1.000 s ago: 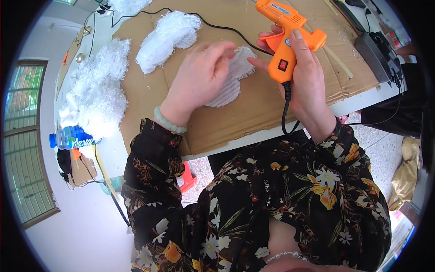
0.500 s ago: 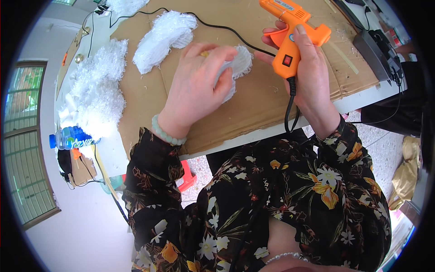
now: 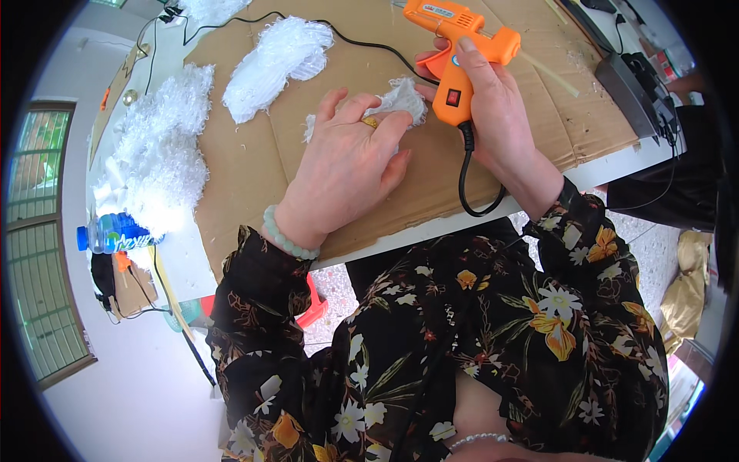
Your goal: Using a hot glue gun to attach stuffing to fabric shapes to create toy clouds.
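Gripping orange glue gun [image 3: 453, 81] over the cardboard [image 3: 423, 185], head view: right hand [image 3: 496, 104] wrapped round it. Left hand [image 3: 346, 162] rests over small white fabric piece [image 3: 408, 100] on the cardboard; can't tell if pinching. Larger white bundle [image 3: 275, 68] on cardboard's far-left part, frayed white heap [image 3: 165, 142] along its left edge.

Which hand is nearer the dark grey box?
Right. The right hand, holding the orange glue gun, is left of the grey box; the left hand lies farther left, over the white fabric.
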Demonstrator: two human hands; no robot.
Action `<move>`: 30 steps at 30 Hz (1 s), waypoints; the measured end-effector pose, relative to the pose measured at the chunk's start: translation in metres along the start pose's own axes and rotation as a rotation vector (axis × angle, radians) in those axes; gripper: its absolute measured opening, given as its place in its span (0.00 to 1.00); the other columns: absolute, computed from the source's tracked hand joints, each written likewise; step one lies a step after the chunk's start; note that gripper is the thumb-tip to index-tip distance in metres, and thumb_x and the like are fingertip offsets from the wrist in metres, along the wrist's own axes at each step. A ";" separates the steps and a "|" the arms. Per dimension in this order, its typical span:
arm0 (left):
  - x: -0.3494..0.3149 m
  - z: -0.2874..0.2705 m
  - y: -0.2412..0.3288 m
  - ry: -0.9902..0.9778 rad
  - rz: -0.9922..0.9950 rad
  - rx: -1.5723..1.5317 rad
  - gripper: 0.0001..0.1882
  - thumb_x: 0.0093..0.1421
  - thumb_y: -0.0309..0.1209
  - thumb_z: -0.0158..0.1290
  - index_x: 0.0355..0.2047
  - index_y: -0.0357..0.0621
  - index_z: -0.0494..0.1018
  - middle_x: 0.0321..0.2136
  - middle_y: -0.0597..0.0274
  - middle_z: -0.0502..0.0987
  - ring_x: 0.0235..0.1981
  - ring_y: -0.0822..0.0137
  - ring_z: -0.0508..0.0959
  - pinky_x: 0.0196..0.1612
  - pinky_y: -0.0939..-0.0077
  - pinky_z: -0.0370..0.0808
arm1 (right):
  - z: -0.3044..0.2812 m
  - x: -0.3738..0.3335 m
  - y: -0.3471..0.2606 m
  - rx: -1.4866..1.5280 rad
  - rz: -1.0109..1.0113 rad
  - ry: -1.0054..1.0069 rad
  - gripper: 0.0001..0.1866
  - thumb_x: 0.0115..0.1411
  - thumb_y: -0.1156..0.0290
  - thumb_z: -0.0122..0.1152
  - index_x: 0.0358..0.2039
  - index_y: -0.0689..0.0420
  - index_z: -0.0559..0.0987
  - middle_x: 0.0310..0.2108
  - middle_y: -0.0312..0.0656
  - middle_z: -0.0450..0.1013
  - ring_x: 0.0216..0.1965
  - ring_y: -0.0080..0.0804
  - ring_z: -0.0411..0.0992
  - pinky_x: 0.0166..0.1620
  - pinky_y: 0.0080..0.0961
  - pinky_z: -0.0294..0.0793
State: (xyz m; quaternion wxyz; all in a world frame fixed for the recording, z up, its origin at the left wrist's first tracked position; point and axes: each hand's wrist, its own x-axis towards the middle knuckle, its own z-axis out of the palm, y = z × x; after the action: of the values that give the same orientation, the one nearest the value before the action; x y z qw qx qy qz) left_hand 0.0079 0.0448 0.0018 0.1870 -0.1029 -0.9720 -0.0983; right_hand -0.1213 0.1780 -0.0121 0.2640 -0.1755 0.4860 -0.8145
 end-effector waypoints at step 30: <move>-0.001 0.006 -0.013 0.071 -0.021 -0.111 0.12 0.51 0.26 0.55 0.37 0.43 0.71 0.16 0.57 0.74 0.39 0.53 0.75 0.53 0.54 0.65 | 0.004 0.018 0.005 -0.216 0.049 -0.173 0.23 0.69 0.57 0.43 0.54 0.63 0.67 0.41 0.43 0.73 0.42 0.31 0.75 0.46 0.31 0.78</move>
State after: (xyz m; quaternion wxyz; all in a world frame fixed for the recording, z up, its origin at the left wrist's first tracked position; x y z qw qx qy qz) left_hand 0.0034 0.0334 -0.0063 0.2141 -0.0992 -0.9589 -0.1577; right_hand -0.1319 0.1624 -0.0142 0.3041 -0.2605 0.5506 -0.7325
